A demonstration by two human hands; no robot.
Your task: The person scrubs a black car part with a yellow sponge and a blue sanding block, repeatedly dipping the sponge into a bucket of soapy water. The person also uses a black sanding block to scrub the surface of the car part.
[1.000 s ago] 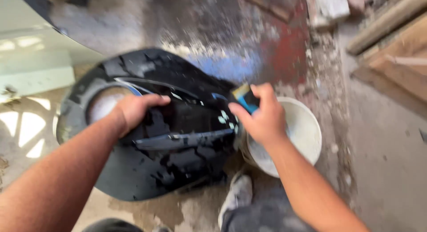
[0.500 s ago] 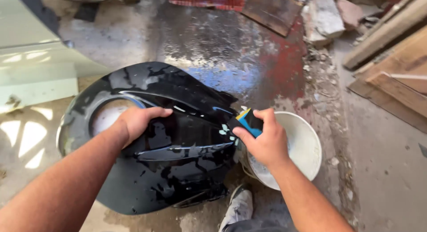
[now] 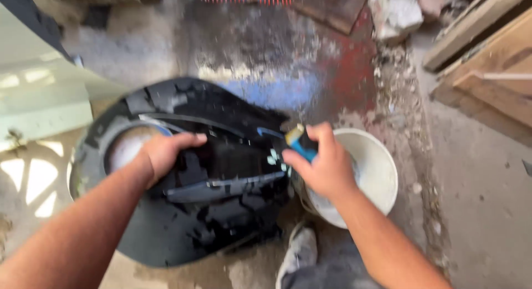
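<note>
1. On the wet, paint-stained concrete floor (image 3: 310, 73), in the head view, we see the large glossy black moulded plastic panel (image 3: 221, 211) lying flat between our arms, touching the white round plastic bucket (image 3: 382, 172) at its right edge.
2. Our left hand (image 3: 166, 153) lies spread, palm down, on the upper left part of the panel, just beside its pale round opening (image 3: 127, 147); the fingers are apart and press rather than grip.
3. Our right hand (image 3: 327, 167) is closed around a small blue-and-yellow sponge block (image 3: 299, 144), held at the panel's right edge, over the rim of the bucket.
4. We judge the work to be partway along: the panel shows dull patches and streaks across its lower half next to shiny areas near the middle, so much of the surface looks left to go over. The blur keeps us from telling how clean each patch is.
5. Below, a grey shoe (image 3: 299, 253) stands just beside the panel's lower edge; wooden planks (image 3: 487, 73) lie well apart at the right.
6. Against the picture from half a second ago, both hands sit in nearly the same places on the panel and the sponge has stayed by the bucket rim; mainly the view has tipped, showing more floor above the panel.
</note>
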